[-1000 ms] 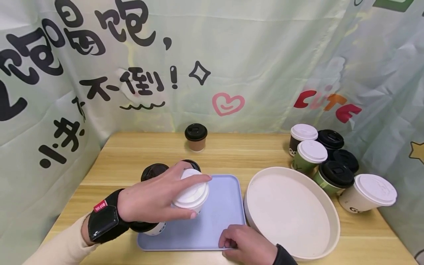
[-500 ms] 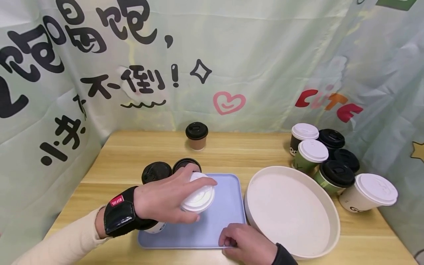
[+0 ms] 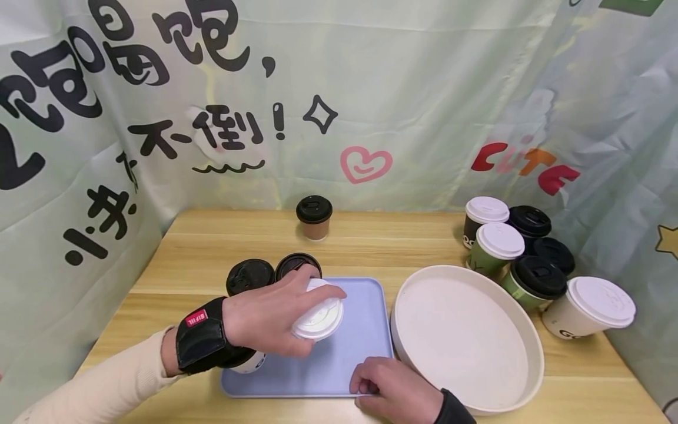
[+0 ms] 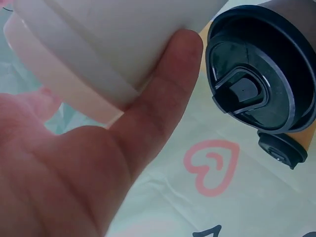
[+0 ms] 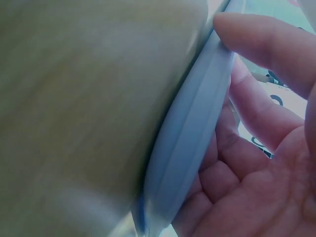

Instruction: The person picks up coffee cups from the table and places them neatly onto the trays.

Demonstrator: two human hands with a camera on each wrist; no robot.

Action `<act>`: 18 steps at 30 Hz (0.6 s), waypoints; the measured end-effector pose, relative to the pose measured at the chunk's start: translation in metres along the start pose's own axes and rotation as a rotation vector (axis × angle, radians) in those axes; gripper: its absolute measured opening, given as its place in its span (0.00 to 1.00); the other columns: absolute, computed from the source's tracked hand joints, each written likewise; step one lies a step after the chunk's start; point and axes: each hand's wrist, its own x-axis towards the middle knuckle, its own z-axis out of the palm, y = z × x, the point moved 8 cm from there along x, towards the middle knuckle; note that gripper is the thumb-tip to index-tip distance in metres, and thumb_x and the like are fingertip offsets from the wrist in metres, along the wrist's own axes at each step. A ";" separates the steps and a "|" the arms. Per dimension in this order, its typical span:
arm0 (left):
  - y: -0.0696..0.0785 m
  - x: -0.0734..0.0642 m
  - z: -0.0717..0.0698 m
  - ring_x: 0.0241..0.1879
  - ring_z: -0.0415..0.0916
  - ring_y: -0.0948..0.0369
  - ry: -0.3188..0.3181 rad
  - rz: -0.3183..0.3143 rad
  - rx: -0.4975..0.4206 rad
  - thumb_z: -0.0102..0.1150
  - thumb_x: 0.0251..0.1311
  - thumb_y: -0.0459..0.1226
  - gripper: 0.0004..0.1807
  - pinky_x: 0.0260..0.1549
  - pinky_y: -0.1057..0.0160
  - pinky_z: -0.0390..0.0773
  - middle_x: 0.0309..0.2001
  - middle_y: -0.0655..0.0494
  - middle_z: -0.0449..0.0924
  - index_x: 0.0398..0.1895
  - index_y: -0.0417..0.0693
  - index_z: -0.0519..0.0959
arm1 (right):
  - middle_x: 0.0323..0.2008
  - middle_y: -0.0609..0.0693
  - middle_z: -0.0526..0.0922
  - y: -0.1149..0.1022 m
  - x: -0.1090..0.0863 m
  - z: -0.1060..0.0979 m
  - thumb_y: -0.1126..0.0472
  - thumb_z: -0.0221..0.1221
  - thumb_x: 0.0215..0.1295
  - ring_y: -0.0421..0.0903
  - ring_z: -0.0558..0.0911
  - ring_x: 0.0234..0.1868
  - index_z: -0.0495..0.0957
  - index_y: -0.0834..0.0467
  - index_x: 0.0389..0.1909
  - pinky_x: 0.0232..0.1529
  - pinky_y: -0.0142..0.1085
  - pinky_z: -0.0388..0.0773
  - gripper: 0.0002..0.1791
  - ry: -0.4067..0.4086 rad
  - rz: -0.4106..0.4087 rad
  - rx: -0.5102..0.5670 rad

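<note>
My left hand grips a white paper coffee cup with a white lid above the blue tray; the cup's base is hidden in the head view. In the left wrist view the thumb lies along the white cup. Close by stand two coffee cups with black lids, one dark lid left of the other. Another cup is mostly covered by my left wrist. My right hand holds the tray's front rim between thumb and curled fingers.
A round cream tray sits right of the blue one. Several lidded cups cluster at the right, including a green cup and a large white cup. A small brown cup stands at the back, before the printed curtain.
My left hand has moved a little to the right with the white-lidded cup, which now tilts more. More of the black-lidded cup behind it shows. My right hand has stayed put.
</note>
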 end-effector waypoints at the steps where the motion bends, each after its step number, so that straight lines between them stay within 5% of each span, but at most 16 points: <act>1: 0.000 0.000 0.000 0.47 0.68 0.59 0.001 0.001 0.007 0.73 0.49 0.45 0.42 0.37 0.65 0.75 0.56 0.52 0.63 0.71 0.69 0.69 | 0.28 0.32 0.73 0.000 0.000 0.000 0.61 0.68 0.63 0.29 0.72 0.31 0.82 0.47 0.34 0.34 0.27 0.72 0.06 0.000 0.000 0.002; 18: -0.008 0.003 0.008 0.36 0.73 0.63 -0.069 -0.020 0.041 0.75 0.50 0.49 0.39 0.36 0.65 0.76 0.49 0.55 0.69 0.68 0.66 0.71 | 0.28 0.32 0.72 0.001 0.002 0.001 0.61 0.68 0.64 0.29 0.72 0.30 0.82 0.47 0.34 0.34 0.27 0.72 0.05 -0.017 0.025 0.008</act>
